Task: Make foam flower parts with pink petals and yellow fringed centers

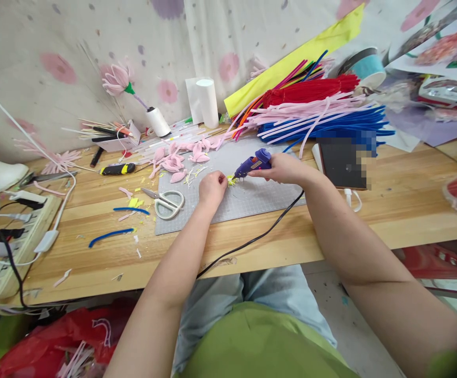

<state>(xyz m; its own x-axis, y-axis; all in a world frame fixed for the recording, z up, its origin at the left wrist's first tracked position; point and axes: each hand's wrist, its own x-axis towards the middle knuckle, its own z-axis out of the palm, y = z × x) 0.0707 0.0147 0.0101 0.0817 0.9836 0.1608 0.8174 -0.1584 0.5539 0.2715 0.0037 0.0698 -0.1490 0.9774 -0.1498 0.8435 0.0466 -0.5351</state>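
My left hand (211,189) pinches the yellow piece (232,181) by its near side, over the mat (252,203), its fringed end turned toward my other hand; that grip probably keeps my fingers clear of the hot tip. My right hand (286,169) is wrapped around the glue gun (254,163), nozzle slanting down and left to the piece. Whether the two touch, I can't tell. The cord (258,240) loops toward me over the desk (165,268), leaving, I'd judge, slack for my wrist to turn.

The mat likely spares the wood from glue and cuts. The scissors (168,203) lie at its left edge, handles toward me, handy for my left. Pink petals (173,163) sit behind, out of my elbows' way, and the stems (323,123) are bundled by colour at the right.

A pale label (258,164) marks the gun's side, but its print is too small to read. I can make out no brand anywhere.
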